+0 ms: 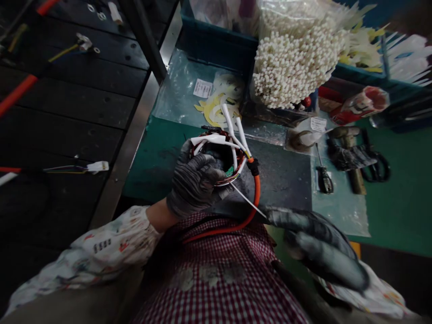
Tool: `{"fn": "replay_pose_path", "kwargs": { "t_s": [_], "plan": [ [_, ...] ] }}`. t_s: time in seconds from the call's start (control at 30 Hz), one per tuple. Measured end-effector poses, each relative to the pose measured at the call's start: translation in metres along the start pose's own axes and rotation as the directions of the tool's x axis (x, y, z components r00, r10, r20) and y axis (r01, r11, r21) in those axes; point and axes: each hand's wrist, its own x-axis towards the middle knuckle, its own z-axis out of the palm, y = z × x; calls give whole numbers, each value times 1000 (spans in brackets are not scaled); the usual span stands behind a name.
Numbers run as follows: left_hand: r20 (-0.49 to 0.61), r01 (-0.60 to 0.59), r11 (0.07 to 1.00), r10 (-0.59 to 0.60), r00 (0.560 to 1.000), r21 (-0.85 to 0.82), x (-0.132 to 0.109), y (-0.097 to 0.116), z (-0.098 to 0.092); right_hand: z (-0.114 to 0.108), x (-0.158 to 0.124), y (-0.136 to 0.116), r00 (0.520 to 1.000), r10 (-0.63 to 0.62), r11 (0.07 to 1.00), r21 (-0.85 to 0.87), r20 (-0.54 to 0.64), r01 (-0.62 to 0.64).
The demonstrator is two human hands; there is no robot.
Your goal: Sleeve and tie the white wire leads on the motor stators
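My left hand point(199, 180), in a dark striped glove, grips the near left side of a motor stator point(241, 163), a ring with copper windings. White insulating sleeves point(229, 121) stick up from the ring and lie across its top. An orange cable point(257, 191) joins at its right side and loops down over my lap. From the ring's near edge a thin white cord point(248, 200) runs taut to my right hand point(313, 243). The fingertips of that gloved hand are closed at the cord's end; the hand is somewhat blurred.
A bag of thin white sticks point(293, 63) stands behind. At right lie a screwdriver point(324, 177), a hammer point(355, 171), scissors point(380, 166) and a red can point(361, 105). Yellow and clear film pieces point(216, 110) lie behind the stator. A metal table edge point(118, 157) runs along the left.
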Motion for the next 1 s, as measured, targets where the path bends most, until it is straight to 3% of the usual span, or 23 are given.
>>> {"fn": "replay_pose_path", "kwargs": {
  "t_s": [0.1,0.17,0.23,0.37,0.4,0.47,0.53,0.6,0.67,0.77,1.0],
  "plan": [
    [-5,-3,1000,3,1000,-4,1,1,2,9,38,18,983,-181,972,-149,15,181],
    [-22,13,999,-14,1000,-43,2,3,3,15,66,22,975,-220,938,-281,-35,201],
    [-44,24,996,-28,999,-91,4,6,3,21,90,17,975,-221,902,-385,-27,194],
    [-108,-5,990,-10,994,-142,8,7,5,27,119,-4,984,-124,760,-626,124,175],
    [-115,-11,989,-6,993,-146,8,7,5,27,122,-8,982,-110,762,-622,150,181],
    [-114,-20,990,4,994,-140,10,7,5,27,125,-11,983,-117,851,-496,142,174],
    [-125,-29,992,14,992,-121,11,8,6,25,125,-11,991,-127,956,-262,45,134],
    [-129,-17,993,3,992,-113,11,9,6,21,124,-10,998,-70,997,-39,3,70],
    [-129,-8,995,-5,992,-99,10,9,6,16,125,-10,996,-23,997,82,88,15],
    [-110,-5,998,-2,994,-63,7,6,6,9,127,-9,979,-22,996,91,204,4],
    [5,30,996,-29,1000,-84,-2,-2,7,11,128,-3,997,-72,997,-16,35,72]
  ]
}}
